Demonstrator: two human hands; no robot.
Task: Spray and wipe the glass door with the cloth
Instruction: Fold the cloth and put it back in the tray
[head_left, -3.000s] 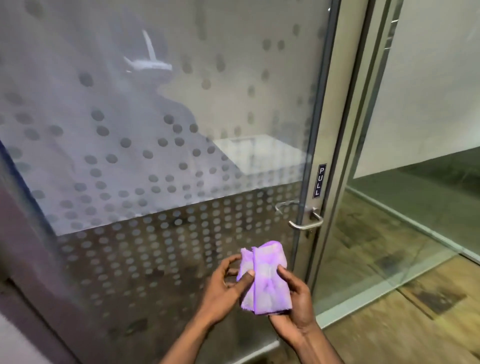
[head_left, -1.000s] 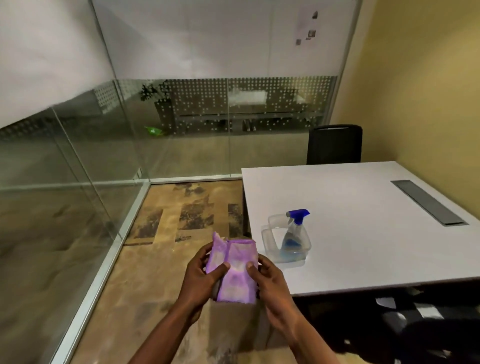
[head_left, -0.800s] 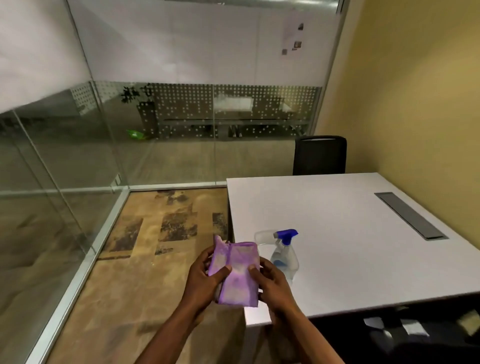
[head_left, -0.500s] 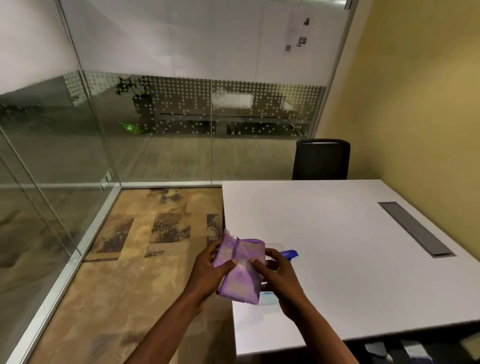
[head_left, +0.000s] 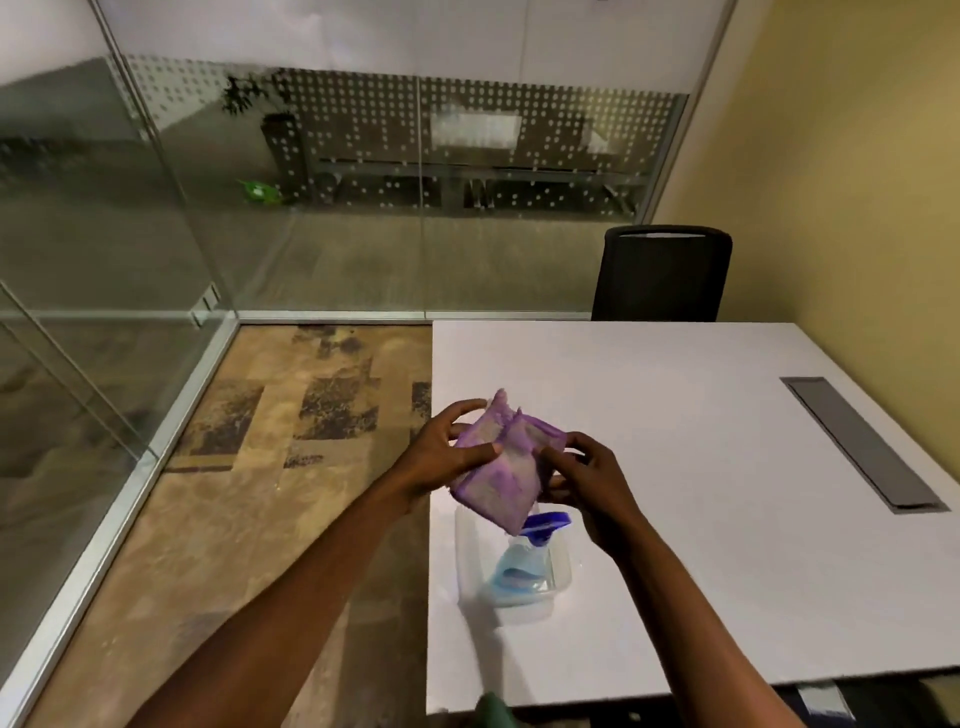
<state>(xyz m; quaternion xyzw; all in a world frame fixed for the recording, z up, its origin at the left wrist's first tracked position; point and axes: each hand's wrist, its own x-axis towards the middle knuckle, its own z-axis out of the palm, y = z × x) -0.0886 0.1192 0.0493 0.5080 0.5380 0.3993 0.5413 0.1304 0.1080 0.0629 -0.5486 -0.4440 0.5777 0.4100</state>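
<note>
Above the white surface (head_left: 675, 415), I hold the folded purple cloth (head_left: 501, 467) gripped between left hand (head_left: 441, 457) and right hand (head_left: 592, 480); the spray bottle (head_left: 524, 556) stands at its six o'clock, untouched. Judging so, spraying and wiping remain.

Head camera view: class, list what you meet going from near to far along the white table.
Clear plastic spray bottle with blue trigger → crumpled purple cloth held in both hands → bare white table top → black office chair → dotted frosted glass wall.
</note>
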